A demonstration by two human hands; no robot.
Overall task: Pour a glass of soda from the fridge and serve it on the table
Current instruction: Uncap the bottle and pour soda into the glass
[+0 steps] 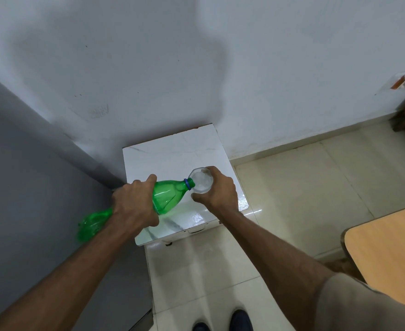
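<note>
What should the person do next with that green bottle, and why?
Probably tip the green bottle back upright. Its mouth sits at the rim of the glass, which already looks frothy inside, while the right hand holds the glass and the left hand grips the bottle.

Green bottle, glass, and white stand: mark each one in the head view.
green bottle [166, 195]: head view, on the clear shoulder below the neck.
glass [201, 183]: head view, on the fizzy liquid inside its rim.
white stand [163, 158]: head view, on the bare top near its back left.
</note>
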